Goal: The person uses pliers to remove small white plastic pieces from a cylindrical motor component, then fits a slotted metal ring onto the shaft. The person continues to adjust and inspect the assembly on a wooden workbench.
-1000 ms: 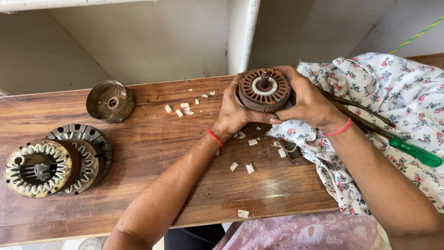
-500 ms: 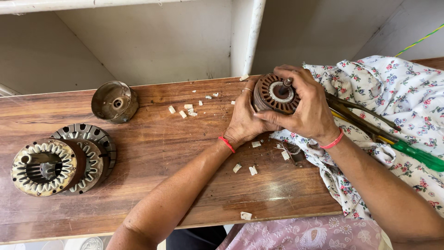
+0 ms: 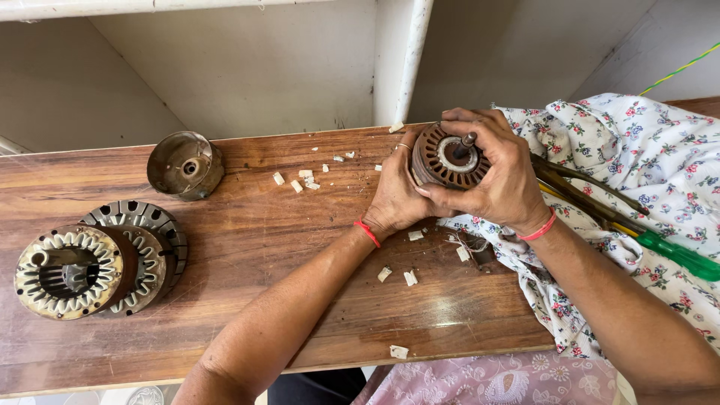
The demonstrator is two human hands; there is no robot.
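a round, rust-brown slotted motor core (image 3: 448,157) with a pale ring at its centre and a short shaft standing out of it is held tilted above the far edge of the wooden bench (image 3: 247,247), just beside the flowered cloth (image 3: 637,157). it is gripped between both hands: the left hand (image 3: 397,196) is curled against its left and lower rim, a red thread being worn at that wrist, while the right hand (image 3: 504,176) is wrapped over its top and right side, fingers bent around the rim and the thumb laid along the lower edge; a red band is seen at this wrist too. both hands are closed firmly on the core. under the right forearm a green-handled screwdriver (image 3: 679,255) and some dark rods are laid on the cloth. small pale chips (image 3: 300,180) are scattered on the bench, some near the wall and some below the hands. well apart, to the left, a dull metal cup-shaped housing (image 3: 184,165) is set on the wood, and nearer the left end a stack of slotted stator rings (image 3: 94,262) is resting, the front one lined with pale insulation.
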